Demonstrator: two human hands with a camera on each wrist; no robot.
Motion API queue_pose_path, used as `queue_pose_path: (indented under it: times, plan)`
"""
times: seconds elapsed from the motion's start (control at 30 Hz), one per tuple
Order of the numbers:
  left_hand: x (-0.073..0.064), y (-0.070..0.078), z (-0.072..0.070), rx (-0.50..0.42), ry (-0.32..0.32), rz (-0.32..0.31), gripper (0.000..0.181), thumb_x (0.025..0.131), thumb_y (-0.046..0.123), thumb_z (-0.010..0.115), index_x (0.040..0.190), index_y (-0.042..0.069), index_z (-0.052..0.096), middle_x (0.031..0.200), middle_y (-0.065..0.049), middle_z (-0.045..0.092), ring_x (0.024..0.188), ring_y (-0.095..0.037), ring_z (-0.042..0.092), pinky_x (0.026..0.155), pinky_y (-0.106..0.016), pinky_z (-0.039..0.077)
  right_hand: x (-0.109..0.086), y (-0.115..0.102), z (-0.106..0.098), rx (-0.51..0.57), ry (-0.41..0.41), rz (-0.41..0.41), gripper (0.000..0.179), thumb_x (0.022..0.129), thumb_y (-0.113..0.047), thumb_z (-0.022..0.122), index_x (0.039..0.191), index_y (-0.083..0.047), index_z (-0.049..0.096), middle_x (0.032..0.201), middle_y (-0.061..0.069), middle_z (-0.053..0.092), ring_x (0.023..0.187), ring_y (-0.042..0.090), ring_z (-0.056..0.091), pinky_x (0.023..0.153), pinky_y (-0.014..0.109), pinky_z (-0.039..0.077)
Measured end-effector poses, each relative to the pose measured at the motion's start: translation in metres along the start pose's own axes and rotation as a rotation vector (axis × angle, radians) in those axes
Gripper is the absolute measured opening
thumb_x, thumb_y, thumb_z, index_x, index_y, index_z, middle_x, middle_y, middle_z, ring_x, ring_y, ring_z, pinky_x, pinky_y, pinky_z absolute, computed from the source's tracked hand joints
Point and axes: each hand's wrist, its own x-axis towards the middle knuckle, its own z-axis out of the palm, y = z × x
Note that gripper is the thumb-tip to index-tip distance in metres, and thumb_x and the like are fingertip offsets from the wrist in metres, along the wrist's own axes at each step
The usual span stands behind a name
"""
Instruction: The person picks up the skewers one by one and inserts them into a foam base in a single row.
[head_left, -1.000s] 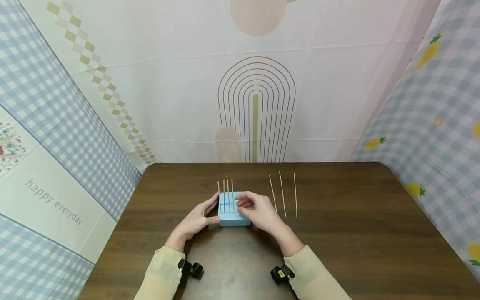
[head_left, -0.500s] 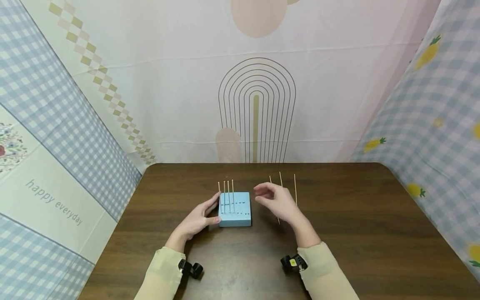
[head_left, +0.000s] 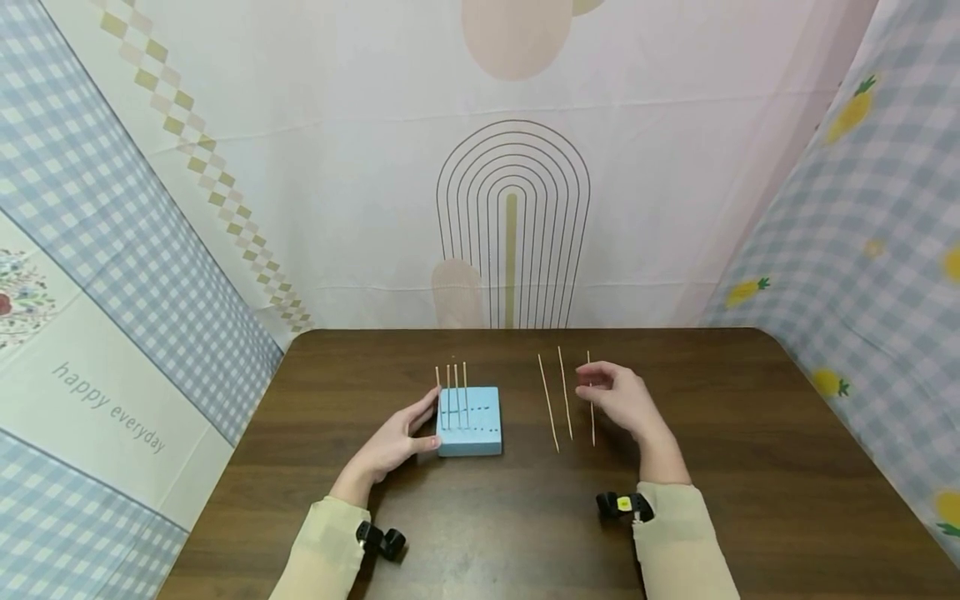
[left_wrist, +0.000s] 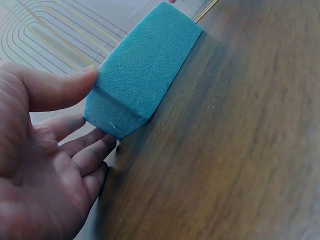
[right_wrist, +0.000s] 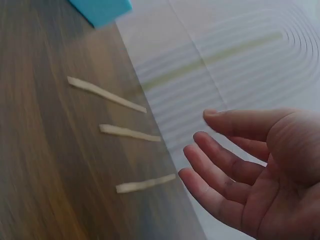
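A light blue foam block [head_left: 483, 419] lies on the table, with several thin wooden sticks [head_left: 457, 383] upright along its left part. Rows of dark holes run across its top. My left hand [head_left: 392, 439] holds the block at its left side; the left wrist view has the thumb on one edge and the fingers against the end face [left_wrist: 114, 114]. My right hand [head_left: 621, 398], fingers loosely bent and holding nothing, hovers over the rightmost loose stick [head_left: 593, 427], part of which it hides. Two more loose sticks [head_left: 550, 408] lie between this hand and the block.
The brown wooden table [head_left: 480, 533] ends at a patterned cloth backdrop [head_left: 375, 208]. Checked cloths hang at the left [head_left: 150, 208] and right [head_left: 825, 300]. Each sleeve carries a small black camera.
My right hand has left the block and moved right, past two loose sticks, to the rightmost one. The left hand has stayed on the block.
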Motion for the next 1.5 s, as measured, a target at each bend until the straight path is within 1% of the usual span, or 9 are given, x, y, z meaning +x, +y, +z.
queue_pose_path:
  times: [0.1, 0.27, 0.4, 0.53, 0.7, 0.8, 1.13, 1.3, 1.5]
  plan:
    - [0.0, 0.0, 0.0, -0.002, 0.001, -0.002, 0.09, 0.1, 0.001, 0.071, 0.172, 0.005, 0.016, 0.176, -0.018, 0.019, 0.161, -0.036, 0.019, 0.123, -0.057, 0.026, -0.002, 0.01, -0.009, 0.03, -0.006, 0.046, 0.042, 0.1, -0.009, 0.075, 0.139, 0.005, 0.065, 0.134, 0.025, 0.069, 0.118, 0.036, 0.069, 0.085, 0.035, 0.058]
    - [-0.001, 0.001, 0.0, -0.005, -0.003, 0.004, 0.09, 0.101, 0.002, 0.071, 0.172, 0.005, 0.016, 0.175, -0.02, 0.019, 0.161, -0.037, 0.019, 0.122, -0.058, 0.027, -0.005, 0.021, -0.016, 0.075, -0.008, 0.125, 0.048, 0.098, -0.004, 0.076, 0.142, 0.007, 0.061, 0.137, 0.029, 0.065, 0.122, 0.039, 0.065, 0.089, 0.035, 0.058]
    - [-0.001, 0.001, 0.0, -0.002, -0.003, 0.0, 0.09, 0.101, 0.003, 0.071, 0.172, 0.006, 0.016, 0.175, -0.02, 0.019, 0.161, -0.037, 0.019, 0.122, -0.058, 0.028, -0.006, 0.025, -0.015, 0.097, -0.029, 0.192, 0.053, 0.095, -0.003, 0.078, 0.144, 0.007, 0.059, 0.137, 0.03, 0.064, 0.118, 0.037, 0.067, 0.087, 0.034, 0.059]
    - [0.0, 0.0, 0.001, -0.003, 0.002, -0.002, 0.09, 0.101, 0.002, 0.071, 0.172, 0.006, 0.017, 0.176, -0.018, 0.019, 0.161, -0.037, 0.019, 0.121, -0.057, 0.029, -0.005, 0.024, -0.01, 0.059, -0.04, 0.227, 0.057, 0.092, -0.005, 0.082, 0.143, 0.007, 0.059, 0.134, 0.03, 0.066, 0.115, 0.037, 0.068, 0.085, 0.036, 0.059]
    - [0.002, -0.001, 0.003, -0.002, -0.007, 0.006, 0.09, 0.101, 0.002, 0.071, 0.172, 0.006, 0.016, 0.176, -0.017, 0.018, 0.161, -0.037, 0.019, 0.121, -0.057, 0.029, -0.003, 0.023, -0.004, -0.023, -0.02, 0.247, 0.06, 0.088, -0.008, 0.086, 0.14, 0.007, 0.062, 0.132, 0.027, 0.067, 0.117, 0.04, 0.065, 0.089, 0.043, 0.056]
    - [0.002, -0.002, 0.003, -0.004, -0.013, 0.011, 0.089, 0.102, 0.003, 0.07, 0.172, 0.007, 0.015, 0.176, -0.018, 0.017, 0.162, -0.037, 0.017, 0.121, -0.057, 0.03, -0.001, 0.023, -0.002, -0.047, -0.018, 0.254, 0.061, 0.088, -0.01, 0.087, 0.14, 0.008, 0.062, 0.133, 0.026, 0.066, 0.119, 0.041, 0.063, 0.094, 0.047, 0.053]
    - [0.0, -0.003, 0.0, -0.013, -0.004, -0.006, 0.089, 0.102, 0.002, 0.069, 0.172, 0.007, 0.015, 0.176, -0.017, 0.017, 0.162, -0.036, 0.016, 0.12, -0.056, 0.033, -0.001, 0.023, 0.007, -0.02, -0.009, 0.294, 0.061, 0.088, -0.007, 0.086, 0.142, 0.006, 0.06, 0.138, 0.024, 0.063, 0.124, 0.041, 0.059, 0.101, 0.052, 0.05]
    - [0.0, -0.002, 0.0, -0.01, -0.018, 0.003, 0.09, 0.103, 0.003, 0.07, 0.172, 0.006, 0.013, 0.176, -0.018, 0.016, 0.162, -0.036, 0.016, 0.121, -0.057, 0.03, -0.003, 0.022, 0.008, -0.018, 0.002, 0.298, 0.06, 0.087, 0.0, 0.086, 0.141, 0.007, 0.059, 0.135, 0.026, 0.062, 0.12, 0.041, 0.06, 0.099, 0.053, 0.05]
    - [0.0, -0.002, 0.001, -0.015, -0.008, -0.003, 0.089, 0.102, 0.003, 0.07, 0.172, 0.008, 0.014, 0.176, -0.018, 0.016, 0.162, -0.035, 0.016, 0.121, -0.057, 0.03, -0.002, 0.021, 0.009, -0.046, 0.014, 0.302, 0.06, 0.086, 0.001, 0.085, 0.14, 0.007, 0.059, 0.132, 0.026, 0.062, 0.118, 0.041, 0.06, 0.099, 0.054, 0.05]
